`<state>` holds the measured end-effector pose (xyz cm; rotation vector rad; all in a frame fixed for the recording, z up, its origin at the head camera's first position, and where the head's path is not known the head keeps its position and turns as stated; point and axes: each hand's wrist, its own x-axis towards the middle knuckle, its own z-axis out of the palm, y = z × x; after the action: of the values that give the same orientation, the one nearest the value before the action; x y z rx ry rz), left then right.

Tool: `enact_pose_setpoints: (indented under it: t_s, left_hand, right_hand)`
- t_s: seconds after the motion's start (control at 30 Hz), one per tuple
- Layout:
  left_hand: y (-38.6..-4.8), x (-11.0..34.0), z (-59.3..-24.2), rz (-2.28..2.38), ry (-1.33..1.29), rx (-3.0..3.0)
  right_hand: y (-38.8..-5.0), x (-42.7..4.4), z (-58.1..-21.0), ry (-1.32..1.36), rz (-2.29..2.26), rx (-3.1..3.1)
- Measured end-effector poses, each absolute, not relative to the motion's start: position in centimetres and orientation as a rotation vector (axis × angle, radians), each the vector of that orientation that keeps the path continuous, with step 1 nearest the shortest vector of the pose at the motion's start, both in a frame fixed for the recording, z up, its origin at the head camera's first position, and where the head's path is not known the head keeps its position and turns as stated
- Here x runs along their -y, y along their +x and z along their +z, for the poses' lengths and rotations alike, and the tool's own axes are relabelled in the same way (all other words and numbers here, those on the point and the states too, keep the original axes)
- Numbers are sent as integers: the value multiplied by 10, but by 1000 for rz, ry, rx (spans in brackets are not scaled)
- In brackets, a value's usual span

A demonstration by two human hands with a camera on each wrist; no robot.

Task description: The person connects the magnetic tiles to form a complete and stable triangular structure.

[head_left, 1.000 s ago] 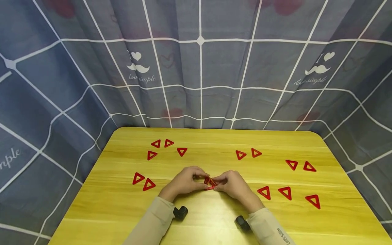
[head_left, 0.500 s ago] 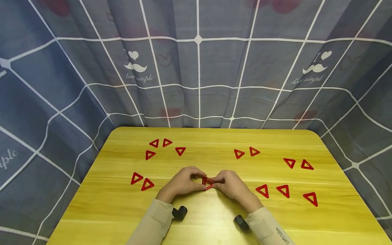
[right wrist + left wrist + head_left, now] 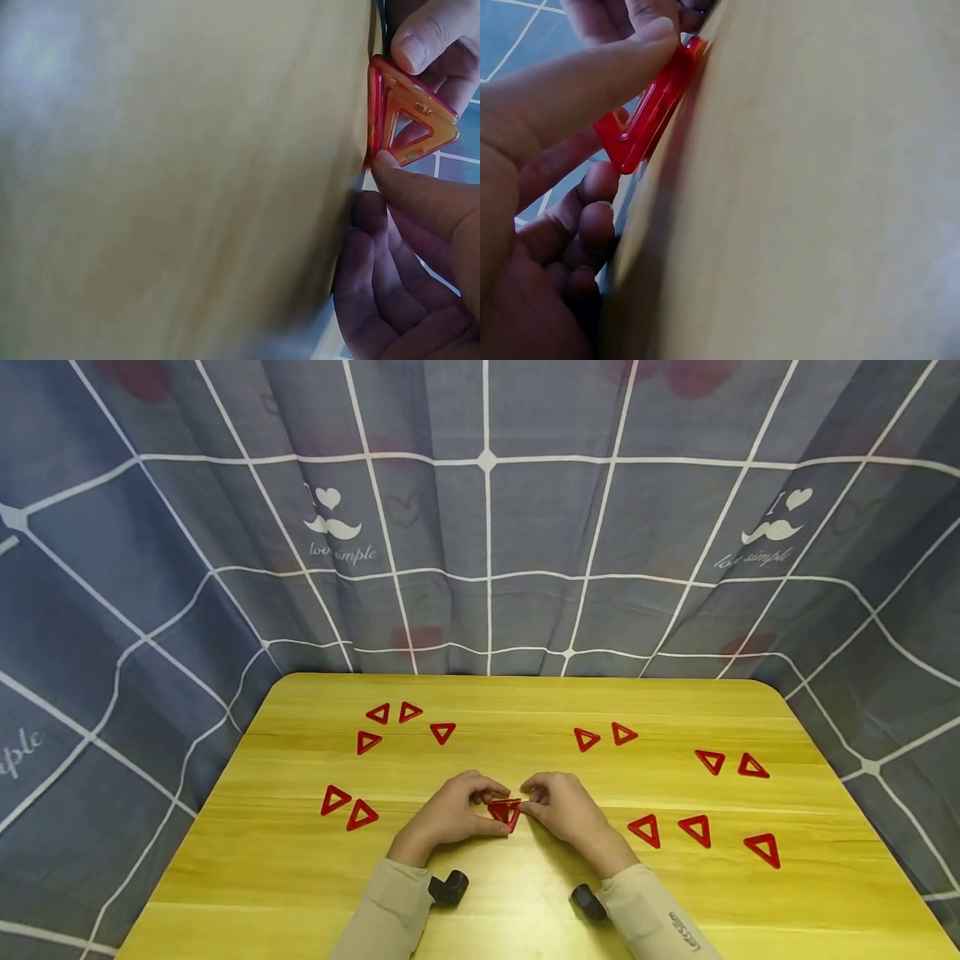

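Near the middle of the table, red translucent triangular tiles (image 3: 504, 814) stand joined at their edges in a small angled shape. My left hand (image 3: 448, 814) pinches them from the left, its thumb along the near side and fingers behind. From the other side my right hand (image 3: 568, 817) holds the shape's right corner, thumb tip against it. In the right wrist view one orange-red tile (image 3: 420, 105) shows its open centre, with the thumb at its lower corner. The left wrist view has a tile (image 3: 634, 146) upright beneath the left thumb. Fingers partly hide how many tiles are joined.
Loose red triangles lie flat around the yellow wooden table (image 3: 510, 918): several at back left, two at left such as this triangle (image 3: 362, 815), and several at right, including a near triangle (image 3: 763, 850). A grid-patterned curtain (image 3: 450, 527) encloses the table.
The joined tiles have been turned between the hands, so that a corner now points toward the front. The right index finger has spread away from its thumb. The loose triangles stay put.
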<state>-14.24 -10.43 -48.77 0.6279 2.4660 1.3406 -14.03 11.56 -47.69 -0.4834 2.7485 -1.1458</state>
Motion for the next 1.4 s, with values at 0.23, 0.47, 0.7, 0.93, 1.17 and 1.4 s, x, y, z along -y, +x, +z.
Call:
enact_pose_setpoints:
  t_s: [0.23,0.47,0.7,0.93,1.17,1.4]
  left_hand:
    - [-143,104,-487,1304,628,-2406]
    - [-146,102,-487,1184,737,-2470]
    - [-145,100,-489,1150,765,-2519]
    - [-145,101,-493,1134,751,-2538]
    - [-146,103,-492,1147,742,-2535]
    - [-146,103,-491,1127,743,-2539]
  right_hand:
    - [-139,-131,-468,-455,-1213,-2695]
    - [-131,-183,-452,-434,-1201,-2695]
    - [-118,-236,-445,-282,-1134,-2682]
    - [-111,-266,-449,-313,-1025,-2735]
    - [-111,-273,-458,-358,-999,-2769]
    - [-110,-273,-460,-402,-986,-2771]
